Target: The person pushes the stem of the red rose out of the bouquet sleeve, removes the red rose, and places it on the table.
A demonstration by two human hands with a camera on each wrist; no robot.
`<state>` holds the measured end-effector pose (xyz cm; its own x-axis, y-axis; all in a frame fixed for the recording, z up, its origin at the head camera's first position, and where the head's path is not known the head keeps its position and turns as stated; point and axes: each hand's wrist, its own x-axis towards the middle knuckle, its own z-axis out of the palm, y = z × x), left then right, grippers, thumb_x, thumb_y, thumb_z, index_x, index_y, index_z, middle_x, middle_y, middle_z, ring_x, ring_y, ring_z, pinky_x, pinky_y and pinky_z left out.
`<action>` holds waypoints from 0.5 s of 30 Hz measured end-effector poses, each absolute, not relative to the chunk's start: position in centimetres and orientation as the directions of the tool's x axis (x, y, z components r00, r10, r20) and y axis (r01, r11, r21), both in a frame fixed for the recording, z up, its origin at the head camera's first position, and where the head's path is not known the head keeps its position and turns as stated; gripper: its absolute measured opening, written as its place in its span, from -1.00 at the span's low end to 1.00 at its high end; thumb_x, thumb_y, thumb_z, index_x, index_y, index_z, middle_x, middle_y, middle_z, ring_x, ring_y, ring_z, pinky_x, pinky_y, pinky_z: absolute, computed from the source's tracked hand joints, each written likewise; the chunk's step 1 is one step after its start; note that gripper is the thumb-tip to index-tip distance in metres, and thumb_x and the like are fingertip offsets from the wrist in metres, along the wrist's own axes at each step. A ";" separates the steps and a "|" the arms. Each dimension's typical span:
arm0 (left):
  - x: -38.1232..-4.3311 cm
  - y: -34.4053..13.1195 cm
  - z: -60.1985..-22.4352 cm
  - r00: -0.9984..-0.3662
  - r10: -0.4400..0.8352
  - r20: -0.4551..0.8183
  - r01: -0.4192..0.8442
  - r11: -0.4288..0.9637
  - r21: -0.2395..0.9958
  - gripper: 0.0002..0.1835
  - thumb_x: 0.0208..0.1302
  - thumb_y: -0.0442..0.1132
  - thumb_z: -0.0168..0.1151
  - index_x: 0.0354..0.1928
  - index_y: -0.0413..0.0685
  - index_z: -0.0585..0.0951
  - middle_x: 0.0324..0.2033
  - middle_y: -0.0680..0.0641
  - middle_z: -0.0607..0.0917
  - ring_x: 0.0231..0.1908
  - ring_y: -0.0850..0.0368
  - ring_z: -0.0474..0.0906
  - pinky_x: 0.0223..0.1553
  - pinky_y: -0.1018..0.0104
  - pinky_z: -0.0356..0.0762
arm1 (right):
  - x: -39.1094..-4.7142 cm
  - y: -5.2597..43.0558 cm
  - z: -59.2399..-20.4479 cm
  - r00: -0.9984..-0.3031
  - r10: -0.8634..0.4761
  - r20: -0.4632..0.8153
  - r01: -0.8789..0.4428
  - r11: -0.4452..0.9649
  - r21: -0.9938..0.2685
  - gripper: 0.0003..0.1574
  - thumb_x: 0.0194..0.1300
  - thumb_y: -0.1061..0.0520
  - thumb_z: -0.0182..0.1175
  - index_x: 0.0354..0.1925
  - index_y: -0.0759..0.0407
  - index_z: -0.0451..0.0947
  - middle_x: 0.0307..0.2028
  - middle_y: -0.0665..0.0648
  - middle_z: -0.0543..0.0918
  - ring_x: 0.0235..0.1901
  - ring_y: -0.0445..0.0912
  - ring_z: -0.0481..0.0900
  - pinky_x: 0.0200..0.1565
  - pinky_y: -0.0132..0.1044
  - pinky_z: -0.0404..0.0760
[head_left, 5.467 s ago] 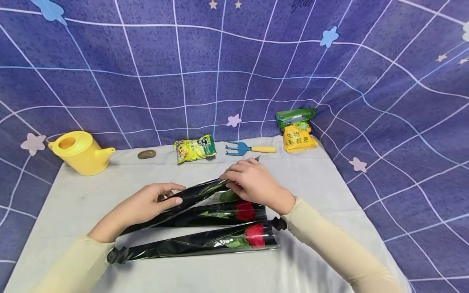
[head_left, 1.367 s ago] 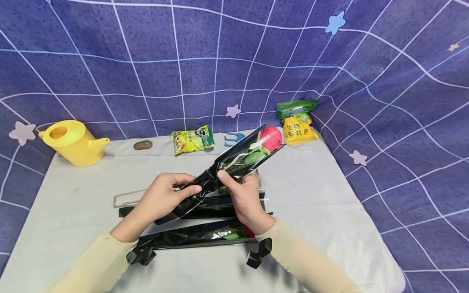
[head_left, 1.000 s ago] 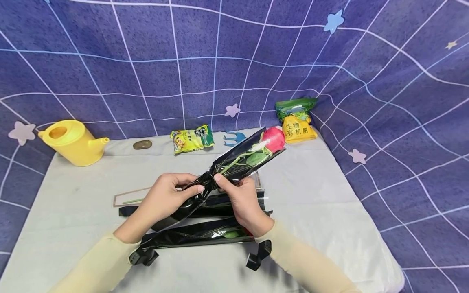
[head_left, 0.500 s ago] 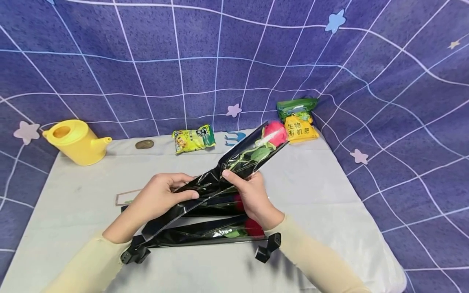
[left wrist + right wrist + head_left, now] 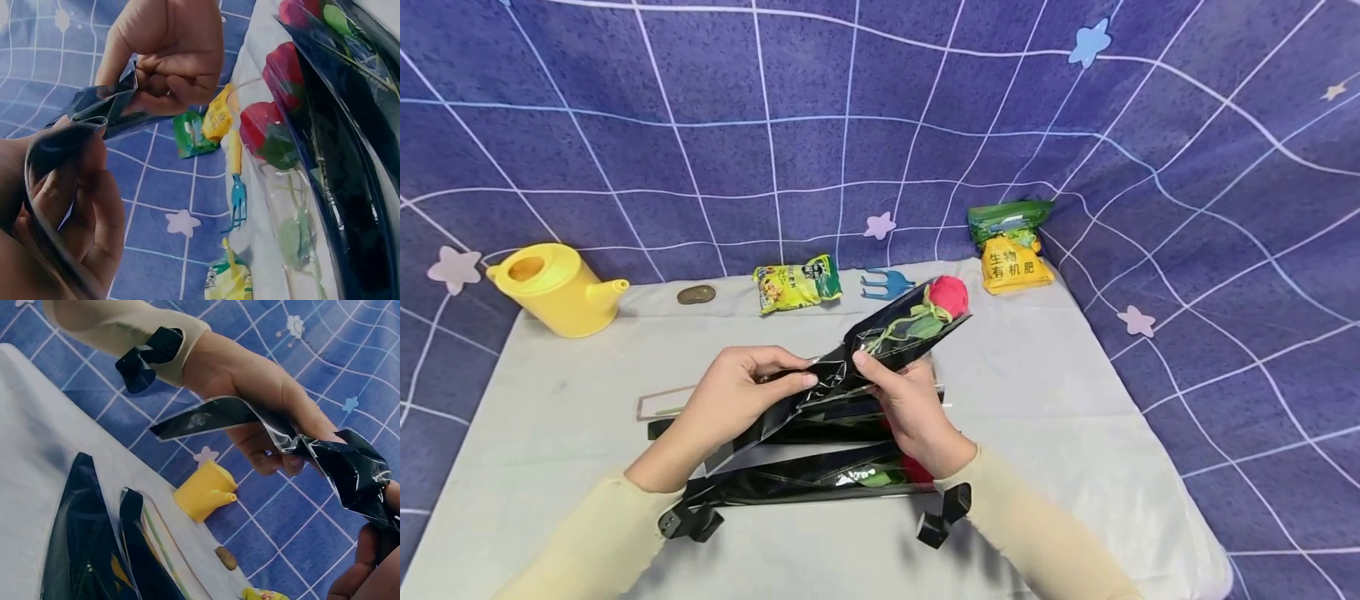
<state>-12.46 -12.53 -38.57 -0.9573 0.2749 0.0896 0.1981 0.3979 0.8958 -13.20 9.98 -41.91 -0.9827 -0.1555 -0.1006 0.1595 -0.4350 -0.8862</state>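
Both hands hold a red rose [image 5: 949,296] in a black-and-clear wrapping sleeve [image 5: 831,375], tilted above the table with the bloom up to the right. My left hand [image 5: 730,400] pinches the lower sleeve between thumb and fingers. Just below the leaves my right hand [image 5: 917,417] grips it, thumb on top. Between the hands the sleeve is creased and bunched; in the right wrist view its loose tail [image 5: 206,419] hangs past the left hand. Two more wrapped roses lie beneath, the nearer sleeve [image 5: 790,479] plainly visible. Behind them lies a rose in a clear sleeve [image 5: 294,206], partly covered in the head view.
Along the back stand a yellow watering can [image 5: 561,292], a brown stone-like piece [image 5: 696,294], a yellow-green packet [image 5: 797,285], a blue hand fork [image 5: 887,283] and a yellow-and-green bag [image 5: 1011,250]. White cloth [image 5: 1060,417] covers the table; a blue curtain [image 5: 715,158] rises behind.
The wrapped rose has come up off the table and its sleeve is now bunched at the middle. In the last half second its bloom end has dipped, and the left hand has shifted slightly rightward.
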 end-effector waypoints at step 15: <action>-11.8 -13.1 -38.1 -0.964 0.262 0.055 0.168 0.431 0.886 -0.78 0.10 0.17 0.30 -0.44 0.24 0.67 -0.62 0.03 0.59 -0.62 0.17 0.30 -0.56 0.29 0.30 | -13.8 10.4 -40.5 -0.998 -0.054 -0.022 0.045 -0.476 -0.878 -0.75 0.09 0.10 0.40 -0.32 0.14 0.53 -0.48 -0.01 0.56 -0.45 -0.19 0.38 -0.34 -0.31 0.34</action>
<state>-11.82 -13.12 -38.09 -0.9636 0.2619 0.0547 0.1676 0.4314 0.8865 -13.77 10.37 -40.50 -0.9983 -0.0544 -0.0219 0.0452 -0.4763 -0.8781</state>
